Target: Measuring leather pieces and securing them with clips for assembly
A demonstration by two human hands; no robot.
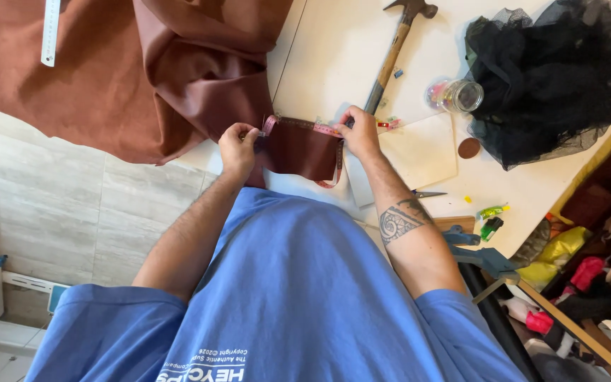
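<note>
Left hand (237,147) and right hand (359,131) pinched a pink measuring tape (305,126) stretched along the top edge of a brown leather piece (300,150) on the white table (334,49). Hammer (394,53) lay just beyond the right hand. Glass jar (458,95) stood beside black mesh fabric (553,78). Larger brown leather sheet (129,71) draped at left, white ruler (50,32) on it.

Both forearms reach forward from short blue sleeves, bare and roughly parallel, elbows bent and set apart at the person's sides. The left hand (237,146) is closed in a pinch, thumb against the fingertips, knuckles up. The right hand (359,131) reaches a little farther out, fingers curled and pressed down at their tips, wrist straight. A dark band tattoo circles the right forearm partway between wrist and elbow.
</note>
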